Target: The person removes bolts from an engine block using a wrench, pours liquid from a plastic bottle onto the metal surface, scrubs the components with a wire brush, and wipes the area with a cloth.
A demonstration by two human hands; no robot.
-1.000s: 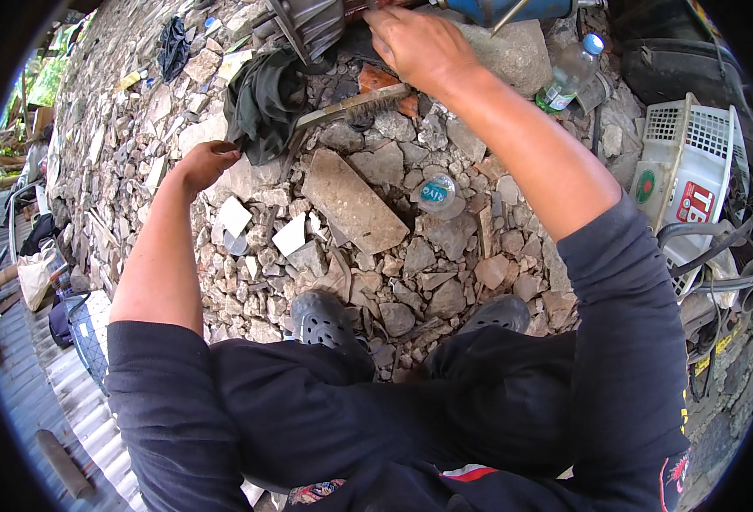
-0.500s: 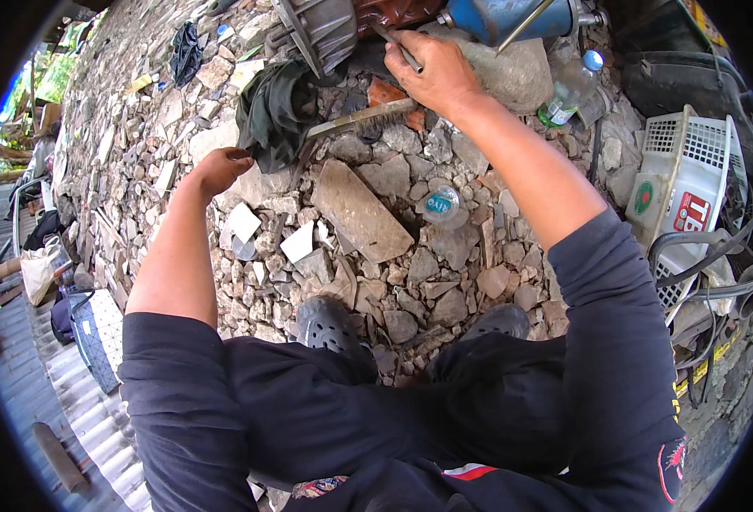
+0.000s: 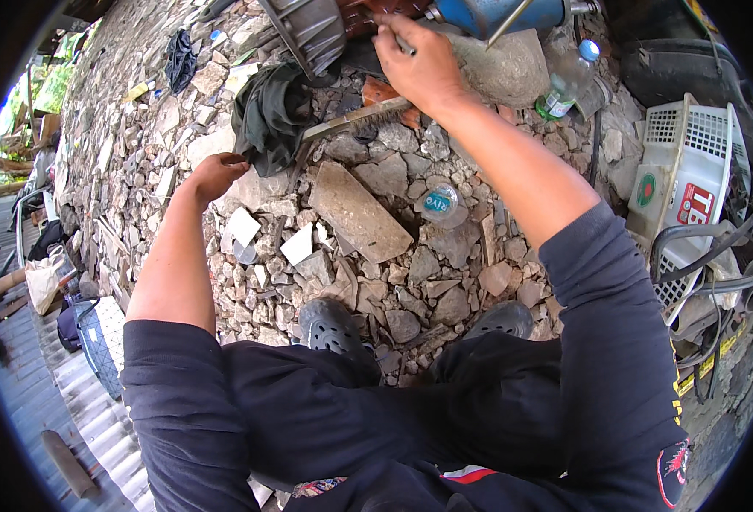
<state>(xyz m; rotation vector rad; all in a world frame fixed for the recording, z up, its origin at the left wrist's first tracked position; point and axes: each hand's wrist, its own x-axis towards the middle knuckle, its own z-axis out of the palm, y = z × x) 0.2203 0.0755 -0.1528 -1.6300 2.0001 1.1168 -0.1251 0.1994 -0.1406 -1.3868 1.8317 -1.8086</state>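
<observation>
My right hand (image 3: 415, 64) is closed on a slim metal tool (image 3: 405, 43), held against a reddish-brown part (image 3: 358, 17) at the top. Beside it are a ribbed metal housing (image 3: 308, 30) and a blue cylinder (image 3: 500, 17) with a rod. Loosely bent and open, my left hand (image 3: 220, 173) is by a dark green cloth (image 3: 270, 119); whether it touches the cloth is unclear. A wooden wire brush (image 3: 351, 121) lies beside the cloth, below my right hand, near a broken orange piece (image 3: 379, 92).
A plastic bottle (image 3: 564, 85) lies beside a large stone (image 3: 504, 72) at upper right. White crates (image 3: 684, 171), dark plastic items and hoses are at the right. A plastic cup (image 3: 440, 205) and flat slab (image 3: 359, 213) lie on the rubble. Corrugated sheets (image 3: 69, 384) are at lower left.
My right hand moved down and right, showing the tool, then slightly up and left again. My left hand shifted a little right and down in the view, staying by the cloth.
</observation>
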